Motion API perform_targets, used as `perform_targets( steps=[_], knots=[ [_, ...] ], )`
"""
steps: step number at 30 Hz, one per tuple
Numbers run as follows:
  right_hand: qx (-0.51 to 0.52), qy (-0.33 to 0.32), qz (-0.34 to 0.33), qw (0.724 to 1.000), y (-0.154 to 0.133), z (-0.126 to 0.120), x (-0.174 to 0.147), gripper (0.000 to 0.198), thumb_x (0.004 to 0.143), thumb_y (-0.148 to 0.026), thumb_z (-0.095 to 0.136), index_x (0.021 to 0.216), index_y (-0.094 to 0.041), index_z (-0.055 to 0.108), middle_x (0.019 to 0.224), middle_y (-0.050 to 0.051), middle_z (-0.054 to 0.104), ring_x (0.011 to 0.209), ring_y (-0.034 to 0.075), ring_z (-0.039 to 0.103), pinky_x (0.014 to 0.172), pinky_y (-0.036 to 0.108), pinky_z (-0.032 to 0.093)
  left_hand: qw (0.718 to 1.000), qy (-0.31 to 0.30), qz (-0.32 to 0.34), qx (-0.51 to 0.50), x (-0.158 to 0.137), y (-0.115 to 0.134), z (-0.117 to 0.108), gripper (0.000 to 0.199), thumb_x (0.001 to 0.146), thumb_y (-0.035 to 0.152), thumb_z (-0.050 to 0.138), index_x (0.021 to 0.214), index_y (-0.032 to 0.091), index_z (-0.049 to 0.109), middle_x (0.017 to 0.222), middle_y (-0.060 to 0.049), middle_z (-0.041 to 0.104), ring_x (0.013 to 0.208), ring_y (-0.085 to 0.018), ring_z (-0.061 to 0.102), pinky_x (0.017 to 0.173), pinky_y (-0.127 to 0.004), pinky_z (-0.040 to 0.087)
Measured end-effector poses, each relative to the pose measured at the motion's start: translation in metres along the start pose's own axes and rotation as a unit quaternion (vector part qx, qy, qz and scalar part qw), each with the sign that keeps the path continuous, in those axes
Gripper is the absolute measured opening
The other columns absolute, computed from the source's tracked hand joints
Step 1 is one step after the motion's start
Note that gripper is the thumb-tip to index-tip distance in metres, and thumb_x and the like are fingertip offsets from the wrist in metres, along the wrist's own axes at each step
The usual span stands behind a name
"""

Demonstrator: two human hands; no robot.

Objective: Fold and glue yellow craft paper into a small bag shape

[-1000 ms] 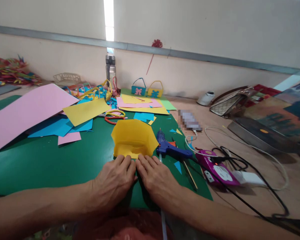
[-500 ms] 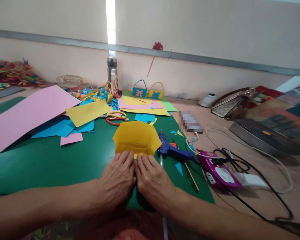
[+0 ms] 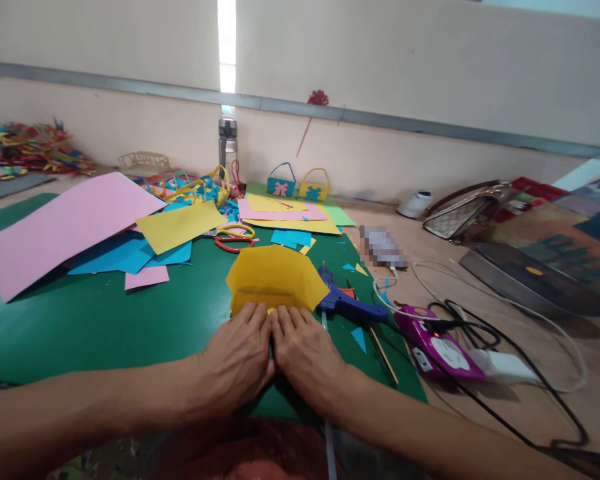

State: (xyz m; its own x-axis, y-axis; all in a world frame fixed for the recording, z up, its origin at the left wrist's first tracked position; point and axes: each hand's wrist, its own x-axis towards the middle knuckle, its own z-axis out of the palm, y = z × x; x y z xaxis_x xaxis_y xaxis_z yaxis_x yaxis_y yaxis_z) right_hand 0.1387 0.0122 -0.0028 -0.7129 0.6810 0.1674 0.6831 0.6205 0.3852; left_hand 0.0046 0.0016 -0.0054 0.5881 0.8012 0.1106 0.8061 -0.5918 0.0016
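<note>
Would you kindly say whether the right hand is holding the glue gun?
No, the glue gun lies beside the yellow paper, which the right hand touches.

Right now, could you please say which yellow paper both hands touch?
The folded piece beside the glue gun; left hand and right hand touch its near edge. The other yellow sheets lie farther back.

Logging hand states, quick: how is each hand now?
Left hand: fingers on near edge of the folded yellow paper; grip unclear.
Right hand: fingers there too; grip unclear.
</note>
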Motion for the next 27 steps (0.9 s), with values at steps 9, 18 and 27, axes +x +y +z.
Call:
perform_targets(
  steps=[9,18,27],
  knots=[
    [-0.011,0.004,-0.019,1.000,0.004,0.009,0.004,0.027,0.076,-0.009,0.056,0.101,-0.001,0.061,0.093,0.018,0.066,0.084,0.026,0.060,0.075,0.040,0.044,1.000,0.022,-0.004,0.021,0.001,-0.002,0.005,0.049,0.084,0.035,0.040,0.118,0.001,0.051,0.115,-0.021,0.054,0.107,-0.033,0.046,0.094,-0.047,0.037],
    [0.006,-0.008,-0.033,0.999,0.009,0.003,0.010,0.019,0.076,-0.013,0.059,0.094,-0.009,0.066,0.088,0.014,0.068,0.083,0.023,0.057,0.071,0.036,0.042,0.998,0.038,-0.052,-0.020,0.001,0.002,0.005,0.073,0.080,0.034,0.042,0.140,0.002,0.016,0.119,-0.019,0.052,0.104,-0.032,0.047,0.089,-0.048,0.038],
    [-0.012,-0.002,-0.043,0.999,0.010,0.007,0.009,0.027,0.078,-0.014,0.056,0.102,-0.006,0.066,0.093,0.016,0.069,0.091,0.026,0.058,0.087,0.045,0.041,0.999,0.020,-0.034,-0.021,0.001,0.003,0.019,0.066,0.083,0.032,0.038,0.138,-0.002,0.024,0.139,-0.024,0.036,0.126,-0.036,0.035,0.101,-0.046,0.032]
  ],
)
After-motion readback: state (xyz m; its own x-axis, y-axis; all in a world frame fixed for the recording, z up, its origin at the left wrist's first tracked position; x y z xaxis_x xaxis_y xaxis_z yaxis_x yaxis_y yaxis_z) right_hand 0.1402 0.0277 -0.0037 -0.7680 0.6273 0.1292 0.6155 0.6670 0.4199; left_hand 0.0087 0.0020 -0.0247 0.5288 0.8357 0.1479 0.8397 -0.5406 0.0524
